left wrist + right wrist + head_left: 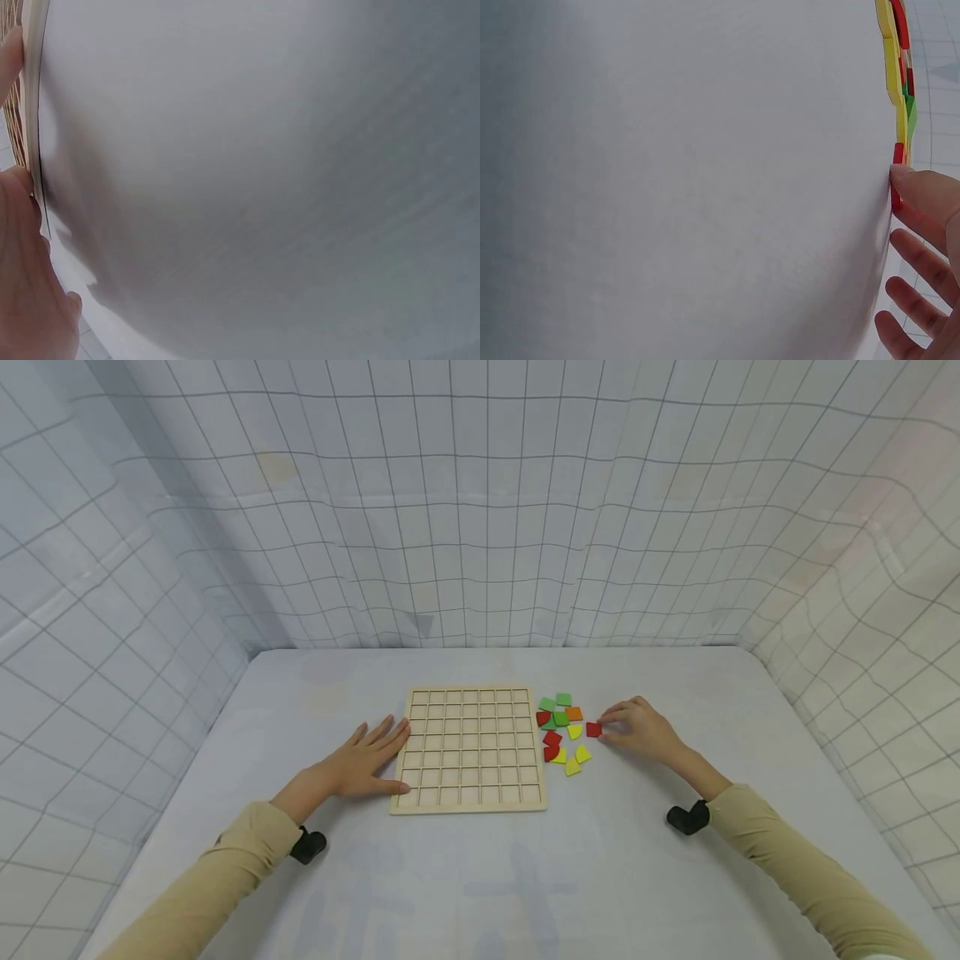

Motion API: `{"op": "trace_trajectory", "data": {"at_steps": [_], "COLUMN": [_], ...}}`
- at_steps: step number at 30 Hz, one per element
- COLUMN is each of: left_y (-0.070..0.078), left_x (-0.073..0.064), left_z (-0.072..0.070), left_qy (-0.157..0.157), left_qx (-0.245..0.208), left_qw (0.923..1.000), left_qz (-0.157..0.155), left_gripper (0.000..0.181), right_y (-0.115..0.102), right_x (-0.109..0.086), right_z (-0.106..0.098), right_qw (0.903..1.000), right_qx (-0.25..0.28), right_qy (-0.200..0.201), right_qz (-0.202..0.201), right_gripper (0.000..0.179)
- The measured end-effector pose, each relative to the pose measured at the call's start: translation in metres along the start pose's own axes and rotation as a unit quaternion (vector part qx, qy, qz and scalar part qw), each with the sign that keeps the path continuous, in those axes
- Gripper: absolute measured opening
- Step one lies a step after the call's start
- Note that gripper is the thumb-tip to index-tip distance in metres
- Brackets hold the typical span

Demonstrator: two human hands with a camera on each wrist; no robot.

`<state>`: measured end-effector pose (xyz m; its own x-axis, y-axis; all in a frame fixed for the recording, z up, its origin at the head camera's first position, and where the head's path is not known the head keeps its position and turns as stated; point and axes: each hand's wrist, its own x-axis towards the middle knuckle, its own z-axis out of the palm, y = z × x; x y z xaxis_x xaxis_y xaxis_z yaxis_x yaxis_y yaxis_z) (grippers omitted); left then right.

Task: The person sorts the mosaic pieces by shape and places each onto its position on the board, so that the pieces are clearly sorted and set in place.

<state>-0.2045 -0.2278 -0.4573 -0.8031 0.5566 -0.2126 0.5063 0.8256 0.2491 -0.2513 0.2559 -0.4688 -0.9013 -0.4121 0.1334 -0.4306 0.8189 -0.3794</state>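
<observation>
A pale wooden board (468, 811) divided into a grid of square cells lies flat on the table. My left hand (360, 767) is spread along its left side, with fingertips and thumb on the frame. The board's edge (33, 90) runs up the far left of the left wrist view. To the right of the loose pieces, my right hand (642, 732) pinches a red tile (593, 729) between thumb and forefinger, low over the table. In the right wrist view, the thumb partly covers this red tile (898, 154); the other fingers are loosely bent.
Several flat pieces lie in a cluster at the board's right side: green squares (564, 699), an orange tile (573, 713), yellow quarter-rounds (573, 767) and red pieces (552, 739). White cloth with a dark grid hangs around the white table (480, 877).
</observation>
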Motion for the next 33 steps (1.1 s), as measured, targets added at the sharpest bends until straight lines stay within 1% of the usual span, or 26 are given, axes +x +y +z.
{"op": "trace_trajectory", "data": {"at_steps": [4,7,11,13,21,28,33], "left_y": [-0.0014,-0.0016,0.0001,0.0014,0.0030,0.0033,0.0038], "left_x": [0.0013,0.0026,0.0033,0.0033,0.0045,0.0044,0.0037], "left_z": [0.0017,0.0037,0.0053,0.0045,-0.0007,-0.0011,-0.0004], "left_qy": [-0.001,-0.001,0.000,-0.001,-0.004,-0.006,0.000], "left_qx": [0.005,0.016,0.018,0.017,0.039,0.042,0.042], "left_qw": [1.0000,0.9999,0.9998,0.9998,0.9991,0.9989,0.9988], "left_qz": [0.001,0.004,0.009,0.009,0.015,0.018,0.025], "left_gripper": [0.100,0.100,0.102,0.103,0.102,0.102,0.101], "right_y": [0.0010,0.0023,0.0024,0.0020,-0.0012,-0.0025,-0.0034], "right_x": [-0.0003,-0.0006,-0.0007,-0.0008,0.0013,0.0023,0.0042], "right_z": [0.0012,0.0025,0.0046,0.0055,0.0054,0.0052,0.0037], "right_qw": [1.0000,1.0000,0.9998,0.9998,0.9995,0.9988,0.9986], "right_qx": [-0.003,-0.008,-0.014,-0.015,-0.002,0.015,0.019], "right_qy": [0.001,-0.004,-0.007,-0.005,0.018,0.027,0.038], "right_qz": [-0.002,0.004,0.013,0.015,0.028,0.038,0.031], "right_gripper": [0.028,0.026,0.026,0.026,0.025,0.026,0.026]}}
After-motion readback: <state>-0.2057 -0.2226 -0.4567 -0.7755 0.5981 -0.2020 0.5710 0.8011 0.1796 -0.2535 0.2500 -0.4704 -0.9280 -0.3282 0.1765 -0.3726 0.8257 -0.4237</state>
